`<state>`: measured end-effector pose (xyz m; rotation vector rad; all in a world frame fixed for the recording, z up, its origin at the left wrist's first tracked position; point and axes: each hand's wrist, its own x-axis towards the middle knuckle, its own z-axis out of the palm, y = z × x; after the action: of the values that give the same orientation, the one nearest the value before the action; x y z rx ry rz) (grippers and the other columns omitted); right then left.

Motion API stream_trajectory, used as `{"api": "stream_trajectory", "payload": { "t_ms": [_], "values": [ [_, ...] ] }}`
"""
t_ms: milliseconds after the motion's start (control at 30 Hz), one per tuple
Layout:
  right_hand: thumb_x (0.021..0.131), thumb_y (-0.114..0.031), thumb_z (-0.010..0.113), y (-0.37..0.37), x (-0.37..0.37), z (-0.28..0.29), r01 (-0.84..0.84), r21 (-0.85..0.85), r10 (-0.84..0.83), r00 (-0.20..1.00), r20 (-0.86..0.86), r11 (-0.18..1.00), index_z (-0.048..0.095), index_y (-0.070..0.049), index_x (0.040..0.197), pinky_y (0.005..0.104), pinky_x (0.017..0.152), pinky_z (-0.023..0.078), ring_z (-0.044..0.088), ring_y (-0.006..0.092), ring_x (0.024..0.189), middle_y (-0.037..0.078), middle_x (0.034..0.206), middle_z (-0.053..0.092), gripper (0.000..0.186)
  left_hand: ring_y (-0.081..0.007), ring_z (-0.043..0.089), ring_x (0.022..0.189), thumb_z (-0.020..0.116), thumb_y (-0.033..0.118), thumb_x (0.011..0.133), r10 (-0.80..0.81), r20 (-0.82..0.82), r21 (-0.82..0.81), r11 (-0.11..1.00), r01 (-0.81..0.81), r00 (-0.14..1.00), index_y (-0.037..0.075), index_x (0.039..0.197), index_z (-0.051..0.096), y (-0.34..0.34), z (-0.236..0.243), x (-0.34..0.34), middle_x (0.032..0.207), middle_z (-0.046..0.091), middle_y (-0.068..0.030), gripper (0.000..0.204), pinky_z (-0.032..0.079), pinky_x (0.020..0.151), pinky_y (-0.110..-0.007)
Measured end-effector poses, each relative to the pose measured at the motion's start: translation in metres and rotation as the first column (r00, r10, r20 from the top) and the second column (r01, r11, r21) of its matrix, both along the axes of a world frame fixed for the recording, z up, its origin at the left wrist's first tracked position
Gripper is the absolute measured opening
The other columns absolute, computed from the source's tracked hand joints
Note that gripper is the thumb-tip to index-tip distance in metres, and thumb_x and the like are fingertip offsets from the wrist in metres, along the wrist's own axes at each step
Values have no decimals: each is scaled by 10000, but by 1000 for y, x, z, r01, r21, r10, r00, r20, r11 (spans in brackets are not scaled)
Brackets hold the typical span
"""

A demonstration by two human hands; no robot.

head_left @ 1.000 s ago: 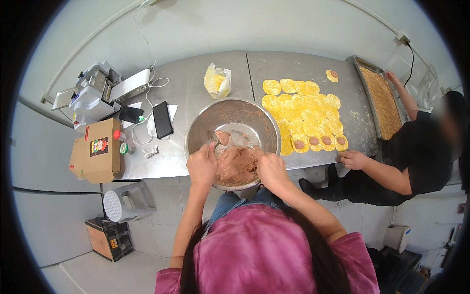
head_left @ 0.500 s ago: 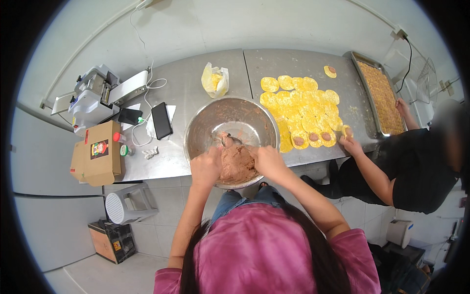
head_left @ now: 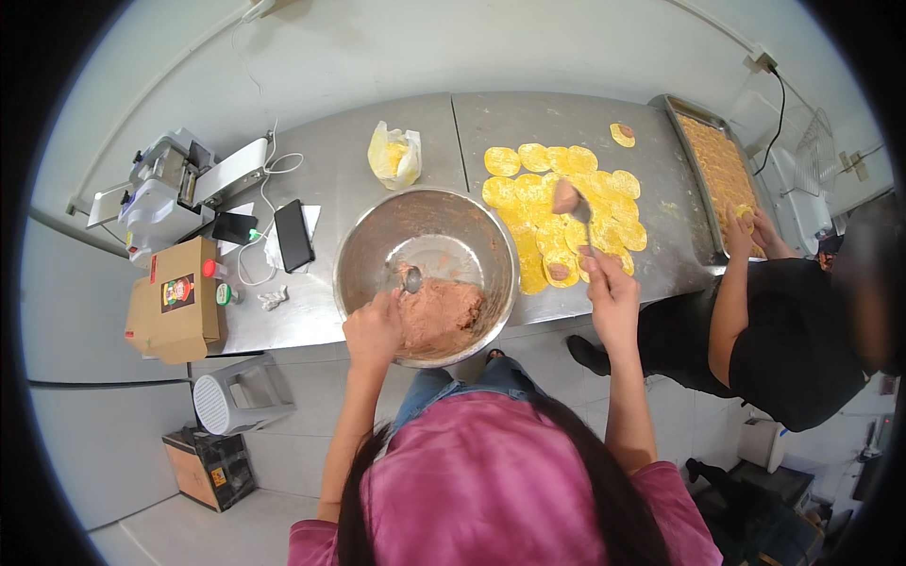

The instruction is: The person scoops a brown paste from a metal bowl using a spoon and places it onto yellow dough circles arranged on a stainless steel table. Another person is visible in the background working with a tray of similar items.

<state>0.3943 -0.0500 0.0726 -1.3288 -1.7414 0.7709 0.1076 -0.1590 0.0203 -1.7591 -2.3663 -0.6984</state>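
A large steel bowl (head_left: pixel 505 250) holds a mound of pinkish-brown minced filling (head_left: pixel 442 311). At its left side my left hand (head_left: pixel 374 328) is closed round a spoon (head_left: pixel 412 279), whose head rests over the filling. My right hand (head_left: pixel 612 291) grips another spoon (head_left: pixel 581 213) by its handle, out over the yellow round wrappers (head_left: pixel 528 193). A lump of filling (head_left: pixel 565 196) sits on that spoon's head, above the wrappers. One wrapper in the near row bears a portion of filling (head_left: pixel 559 272); my right hand partly hides the wrappers beside it.
To the right, a co-worker's hands (head_left: pixel 744 226) hold a yellow piece by a metal tray (head_left: pixel 681 141) of filled rows. Behind the bowl stands a plastic bag (head_left: pixel 394 156) with yellow contents. A phone (head_left: pixel 293 236), cables, a cardboard box (head_left: pixel 175 297) and a white machine (head_left: pixel 170 198) occupy the left.
My right hand has left the bowl and moved right, carrying filling on its spoon over the wrappers. My left hand stays at the bowl. The co-worker's hands have come together near the tray.
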Motion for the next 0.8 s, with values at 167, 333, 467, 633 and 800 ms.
{"api": "stream_trajectory", "payload": {
  "t_ms": [167,333,467,633,800],
  "values": [
    [835,-64,486,-32,13,-106,25,118,-94,773,627,993,550,-25,1051,462,489,423,577,356,565,175,668,601,228,-356,549,481,549,224,854,-26,65,-30,999,28,998,41,610,518,2,3,1,520,540,-172,306,419,450,-441],
    [781,-43,482,-12,-6,-44,-28,121,-39,853,520,992,560,-60,963,488,523,437,589,372,596,176,690,607,199,-353,455,440,574,232,851,-164,318,-10,984,176,934,-8,616,558,7,13,-8,509,489,-194,336,366,447,-394],
    [737,-34,488,10,-33,-28,-474,155,336,785,520,867,578,-60,902,473,549,449,592,370,615,175,676,602,190,-260,380,418,585,220,845,-281,518,-6,943,332,808,-38,641,580,10,18,-11,486,459,-170,329,342,448,-348],
    [711,-54,500,9,-60,-2,-678,-114,581,516,630,726,610,-68,830,449,565,466,604,360,662,191,664,594,163,-143,358,442,589,201,843,-227,630,3,957,290,743,-36,661,595,5,30,-25,481,441,-134,299,333,443,-309],
    [666,-62,539,21,-66,-4,-770,-269,667,257,699,579,631,-46,731,425,573,482,615,348,664,189,669,602,114,-169,348,404,604,168,832,-115,625,103,993,65,772,-31,655,590,-12,18,-35,487,463,-162,266,333,419,-316]
  ]
}}
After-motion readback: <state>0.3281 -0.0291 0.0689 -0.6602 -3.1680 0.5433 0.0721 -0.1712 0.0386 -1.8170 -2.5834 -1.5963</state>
